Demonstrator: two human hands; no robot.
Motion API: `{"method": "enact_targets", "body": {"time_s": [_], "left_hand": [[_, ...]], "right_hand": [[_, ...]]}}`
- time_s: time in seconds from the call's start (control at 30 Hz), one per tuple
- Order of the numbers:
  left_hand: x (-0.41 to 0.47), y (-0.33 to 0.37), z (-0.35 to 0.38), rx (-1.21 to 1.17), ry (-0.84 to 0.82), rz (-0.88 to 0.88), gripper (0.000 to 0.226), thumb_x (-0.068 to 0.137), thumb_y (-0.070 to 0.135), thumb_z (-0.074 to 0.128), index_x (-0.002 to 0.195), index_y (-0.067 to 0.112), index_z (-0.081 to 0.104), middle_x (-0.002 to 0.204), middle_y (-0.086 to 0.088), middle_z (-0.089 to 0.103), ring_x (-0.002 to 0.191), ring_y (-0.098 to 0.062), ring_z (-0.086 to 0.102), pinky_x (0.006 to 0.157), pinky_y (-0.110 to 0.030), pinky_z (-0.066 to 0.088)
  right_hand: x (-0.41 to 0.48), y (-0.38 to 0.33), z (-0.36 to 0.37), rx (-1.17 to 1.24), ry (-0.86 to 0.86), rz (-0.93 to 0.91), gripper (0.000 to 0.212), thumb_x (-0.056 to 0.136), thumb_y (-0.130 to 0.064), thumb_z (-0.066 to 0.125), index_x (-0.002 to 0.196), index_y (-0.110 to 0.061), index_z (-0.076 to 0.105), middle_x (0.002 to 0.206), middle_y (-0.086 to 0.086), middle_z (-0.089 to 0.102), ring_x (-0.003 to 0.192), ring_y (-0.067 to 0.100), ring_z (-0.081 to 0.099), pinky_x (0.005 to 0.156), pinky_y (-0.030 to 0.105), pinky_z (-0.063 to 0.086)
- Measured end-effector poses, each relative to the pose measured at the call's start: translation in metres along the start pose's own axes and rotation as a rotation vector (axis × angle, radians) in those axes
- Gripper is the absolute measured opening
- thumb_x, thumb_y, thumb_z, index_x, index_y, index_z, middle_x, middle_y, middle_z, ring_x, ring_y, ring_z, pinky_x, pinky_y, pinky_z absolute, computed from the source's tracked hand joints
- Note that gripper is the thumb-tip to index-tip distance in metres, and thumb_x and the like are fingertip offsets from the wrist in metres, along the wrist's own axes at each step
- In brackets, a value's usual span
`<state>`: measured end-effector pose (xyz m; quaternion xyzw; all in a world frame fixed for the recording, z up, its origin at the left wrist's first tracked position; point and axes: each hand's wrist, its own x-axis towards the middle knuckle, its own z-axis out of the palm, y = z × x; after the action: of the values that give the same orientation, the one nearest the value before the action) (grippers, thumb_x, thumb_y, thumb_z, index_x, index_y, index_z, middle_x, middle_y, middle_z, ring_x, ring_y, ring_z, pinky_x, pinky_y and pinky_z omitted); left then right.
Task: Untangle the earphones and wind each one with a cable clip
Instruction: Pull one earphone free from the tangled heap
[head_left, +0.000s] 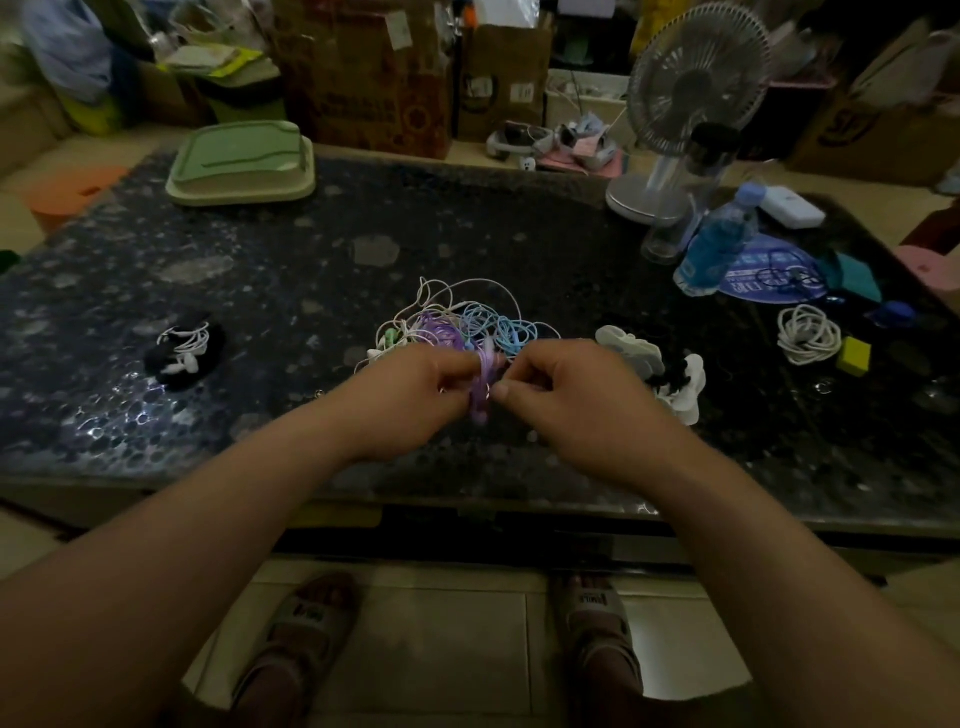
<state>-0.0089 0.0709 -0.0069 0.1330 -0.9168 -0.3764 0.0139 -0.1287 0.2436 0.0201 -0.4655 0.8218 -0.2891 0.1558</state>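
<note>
A tangle of earphones (470, 319) in white, purple, blue and green lies at the middle of the dark table (291, 270). My left hand (410, 395) and my right hand (566, 395) meet just in front of it, both pinching a purple earphone cable (480, 387) that runs up between them from the tangle. A white earphone wound on a black clip (184, 351) lies to the left. White and black cable clips (660, 371) lie right of my right hand. A coiled white cable (808, 332) lies further right.
A green tray (241, 163) sits at the back left. A desk fan (691, 104), a clear tumbler (680, 197), a blue bottle (722, 239) and a white box (789, 205) crowd the back right. A yellow block (853, 355) is near the coil. Cardboard boxes (363, 73) stand behind.
</note>
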Motion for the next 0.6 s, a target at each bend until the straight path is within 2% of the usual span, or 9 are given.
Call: {"method": "enact_targets", "body": {"time_s": [0.07,0.1,0.13,0.2,0.27,0.33,0.4,0.5,0.6], "left_hand": [[-0.004,0.005,-0.001,0.024,-0.193,0.045,0.025,0.098,0.024,0.063,0.098,0.046,0.074,0.089,0.012,0.074,0.081,-0.009,0.067,0.078,-0.038,0.052],[-0.007,0.011,-0.003,-0.030,-0.301,0.063,0.021,0.099,0.025,0.065,0.108,0.040,0.076,0.097,0.006,0.076,0.087,-0.016,0.069,0.084,-0.042,0.054],[-0.009,0.015,-0.005,-0.108,-0.384,0.071,0.022,0.100,0.023,0.066,0.114,0.035,0.076,0.100,0.002,0.077,0.084,-0.019,0.069,0.081,-0.041,0.055],[-0.013,0.022,-0.010,-0.354,-0.496,0.051,0.032,0.102,0.010,0.061,0.119,0.033,0.076,0.100,-0.001,0.078,0.057,-0.017,0.052,0.055,-0.032,0.045],[-0.016,0.025,-0.012,-0.679,-0.523,0.041,0.044,0.101,0.000,0.055,0.127,0.031,0.073,0.107,-0.009,0.077,0.044,-0.009,0.036,0.041,-0.021,0.028],[-0.014,0.027,-0.012,-0.915,-0.396,0.035,0.046,0.098,0.001,0.054,0.135,0.025,0.068,0.108,-0.011,0.076,0.038,-0.005,0.031,0.040,-0.021,0.018],[-0.008,0.025,-0.008,-0.989,-0.172,-0.012,0.046,0.100,0.000,0.050,0.136,0.026,0.065,0.097,-0.004,0.077,0.036,-0.003,0.028,0.043,-0.023,0.014],[-0.003,0.023,0.000,-0.906,0.080,-0.039,0.049,0.104,-0.001,0.046,0.140,0.029,0.060,0.090,0.000,0.075,0.037,-0.005,0.028,0.040,-0.016,0.020],[-0.002,0.024,0.005,-0.788,0.189,-0.053,0.049,0.106,0.002,0.046,0.146,0.029,0.056,0.107,-0.001,0.078,0.040,-0.006,0.035,0.042,-0.014,0.035]], "right_hand": [[0.001,0.002,-0.012,0.042,-0.029,-0.011,0.014,0.097,-0.034,0.071,0.088,-0.025,0.073,0.078,-0.008,0.069,0.072,0.006,0.063,0.063,0.025,0.049],[0.001,0.004,-0.016,0.083,-0.050,-0.014,0.011,0.096,-0.033,0.072,0.089,-0.024,0.074,0.080,-0.007,0.071,0.074,0.005,0.065,0.064,0.022,0.051],[0.001,0.006,-0.018,0.159,-0.068,-0.010,0.009,0.096,-0.030,0.073,0.090,-0.023,0.075,0.081,-0.005,0.073,0.074,0.005,0.067,0.065,0.021,0.053],[0.003,0.013,-0.020,0.443,-0.100,0.051,0.009,0.096,-0.023,0.072,0.095,-0.015,0.074,0.082,-0.001,0.074,0.073,0.013,0.069,0.065,0.024,0.057],[0.006,0.019,-0.016,0.739,-0.114,0.165,0.019,0.097,-0.023,0.070,0.103,-0.005,0.072,0.086,0.008,0.071,0.075,0.023,0.064,0.069,0.032,0.054],[0.008,0.022,-0.007,0.834,-0.109,0.216,0.031,0.097,-0.028,0.068,0.109,0.000,0.071,0.087,0.011,0.066,0.075,0.026,0.056,0.069,0.035,0.047],[0.007,0.017,0.006,0.824,-0.109,0.225,0.024,0.103,-0.026,0.062,0.110,-0.006,0.073,0.077,0.002,0.063,0.064,0.014,0.049,0.058,0.025,0.042],[0.004,-0.003,0.025,0.869,-0.075,0.238,0.020,0.108,-0.019,0.053,0.110,-0.017,0.073,0.076,0.001,0.064,0.057,0.006,0.048,0.052,0.018,0.041],[0.003,-0.014,0.038,0.952,-0.036,0.305,0.019,0.107,-0.011,0.052,0.107,-0.011,0.071,0.081,0.005,0.070,0.062,0.009,0.058,0.055,0.019,0.050]]}}
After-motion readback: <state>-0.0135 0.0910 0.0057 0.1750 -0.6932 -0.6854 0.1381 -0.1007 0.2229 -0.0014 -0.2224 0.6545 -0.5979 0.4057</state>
